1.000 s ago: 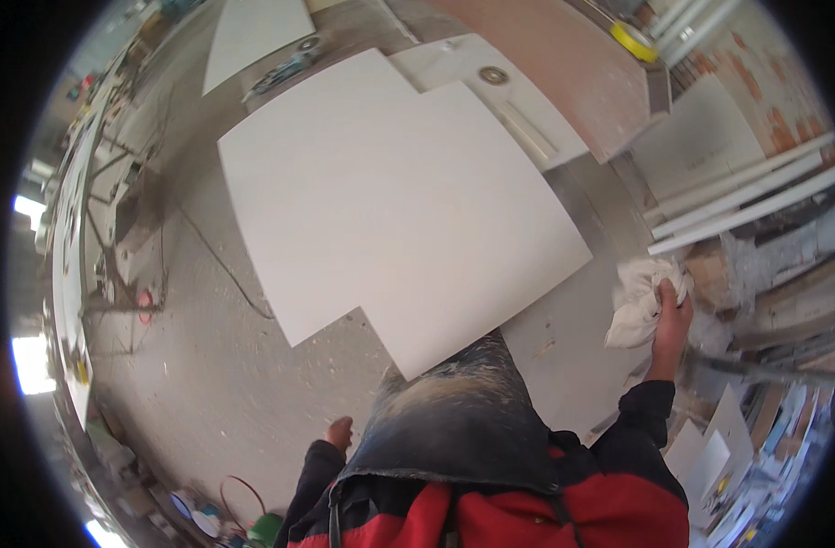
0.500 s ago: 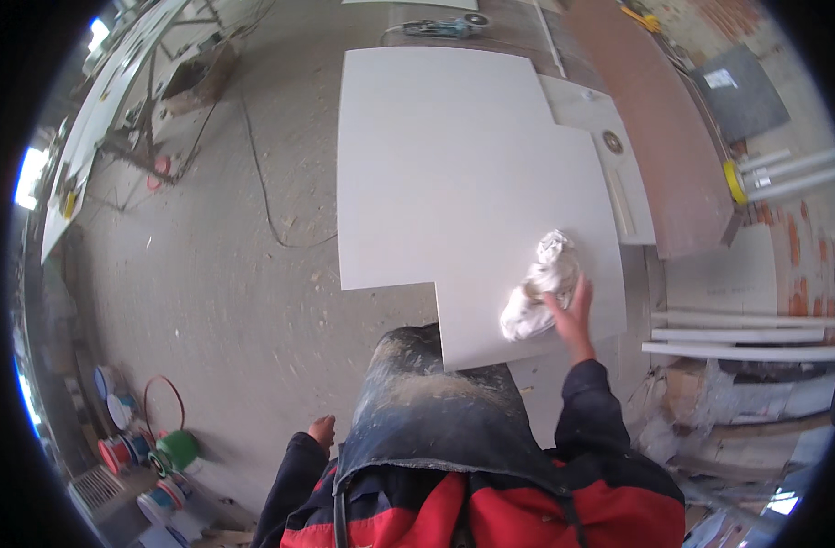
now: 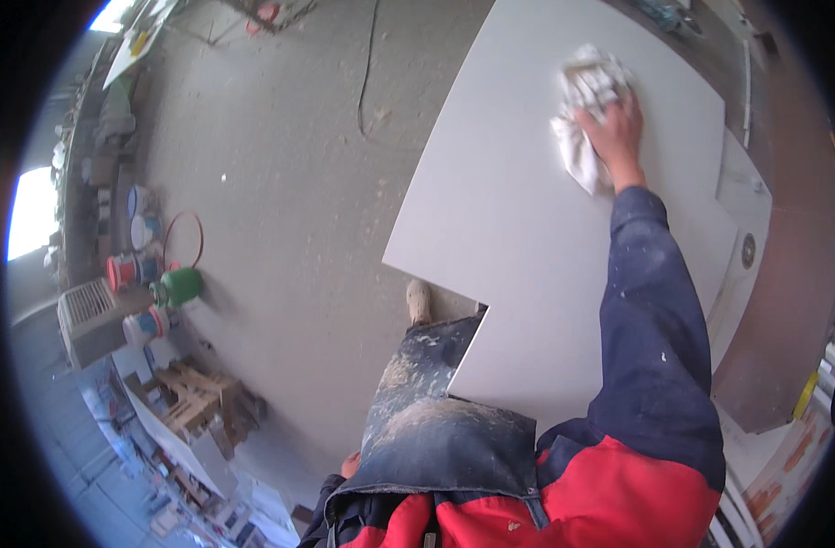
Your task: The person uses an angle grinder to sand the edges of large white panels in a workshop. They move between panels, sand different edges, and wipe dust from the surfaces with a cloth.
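Note:
A large white panel (image 3: 527,183), with a notch cut out at its near left corner, lies in front of me. Across its far part reaches my right hand (image 3: 618,137), its fingers closed on a crumpled white rag (image 3: 577,157) that rests against the panel's surface. The rag is slightly blurred. Low beside my left hip, my left hand (image 3: 350,465) shows only a small part of itself; its fingers are mostly hidden, and it is apart from the panel.
A reddish-brown slab (image 3: 772,320) runs along the right. Beside the panel lies a smaller pale board with a round disc (image 3: 748,250) on it. Buckets, a green canister (image 3: 177,287) and a wooden frame (image 3: 198,397) stand at left. A cable (image 3: 367,73) trails over the floor.
My right hand has pushed the rag from the panel's near right part to its far part, and the arm is stretched out. The whole view has turned and shifted. My left hand shows less.

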Motion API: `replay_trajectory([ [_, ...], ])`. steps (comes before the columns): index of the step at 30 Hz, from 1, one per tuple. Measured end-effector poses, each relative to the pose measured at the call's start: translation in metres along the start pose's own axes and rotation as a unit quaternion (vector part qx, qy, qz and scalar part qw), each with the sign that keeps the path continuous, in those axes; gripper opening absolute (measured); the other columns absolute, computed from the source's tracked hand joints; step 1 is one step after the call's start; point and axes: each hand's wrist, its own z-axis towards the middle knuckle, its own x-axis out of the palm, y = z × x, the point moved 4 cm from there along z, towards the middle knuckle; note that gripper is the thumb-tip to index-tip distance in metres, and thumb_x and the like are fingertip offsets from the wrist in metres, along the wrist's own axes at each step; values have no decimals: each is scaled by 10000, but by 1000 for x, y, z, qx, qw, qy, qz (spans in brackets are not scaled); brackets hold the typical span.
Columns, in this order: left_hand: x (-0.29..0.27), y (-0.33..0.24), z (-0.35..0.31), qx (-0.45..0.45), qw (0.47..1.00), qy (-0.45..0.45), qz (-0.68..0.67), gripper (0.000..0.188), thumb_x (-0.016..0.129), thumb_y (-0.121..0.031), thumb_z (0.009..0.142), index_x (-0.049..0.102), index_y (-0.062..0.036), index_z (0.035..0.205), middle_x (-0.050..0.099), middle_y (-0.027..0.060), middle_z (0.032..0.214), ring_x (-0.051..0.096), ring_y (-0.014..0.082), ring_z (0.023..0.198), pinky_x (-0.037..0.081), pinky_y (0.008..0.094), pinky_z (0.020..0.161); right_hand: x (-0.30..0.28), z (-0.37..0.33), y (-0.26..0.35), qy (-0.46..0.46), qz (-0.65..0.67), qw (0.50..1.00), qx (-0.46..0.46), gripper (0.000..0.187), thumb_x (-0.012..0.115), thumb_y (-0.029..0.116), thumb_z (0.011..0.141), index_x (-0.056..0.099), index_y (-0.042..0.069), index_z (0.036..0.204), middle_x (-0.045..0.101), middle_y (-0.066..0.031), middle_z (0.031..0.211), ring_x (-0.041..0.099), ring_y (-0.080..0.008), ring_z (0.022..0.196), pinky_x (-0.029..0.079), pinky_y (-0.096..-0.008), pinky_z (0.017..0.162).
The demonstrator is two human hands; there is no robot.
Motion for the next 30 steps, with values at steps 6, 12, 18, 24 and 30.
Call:
replay_trajectory([
  [6,77,14,-18,-79,983,5,-166,324,607,-260,1010,674,-18,1216,736,97,1104,697,201,983,554,364,858,26,-56,187,108,156,968,-164,766,841,454,740,633,19,1336,423,-237,1520,404,-415,1401,328,-513,1194],
  [12,92,39,45,-44,953,12,-301,369,619,-259,1017,670,-10,1284,753,120,1172,709,199,1047,551,352,918,2,-179,316,175,285,913,-233,649,848,367,725,642,111,1285,434,-205,1492,335,-420,1472,273,-565,1229],
  [18,-6,11,102,14,974,-71,-214,439,607,-375,1010,691,-43,1285,752,126,1154,697,184,1040,533,333,915,-12,-269,417,217,489,835,-133,474,810,261,743,662,118,1170,660,-139,1201,621,-370,1181,503,-492,1017],
  [24,-56,2,125,32,978,-45,-201,355,537,-371,1000,700,-55,1002,611,8,786,588,136,776,481,317,736,-99,-244,319,104,629,766,81,380,756,215,876,650,51,1202,723,-93,1110,691,-236,1002,545,-411,923],
  [30,-50,63,178,38,973,-9,-229,540,568,-479,1024,669,-54,1341,742,135,1210,680,201,1143,497,330,998,-183,-305,35,-62,303,895,320,490,751,183,823,642,-18,1256,684,-144,1186,647,-262,1089,504,-391,959],
])
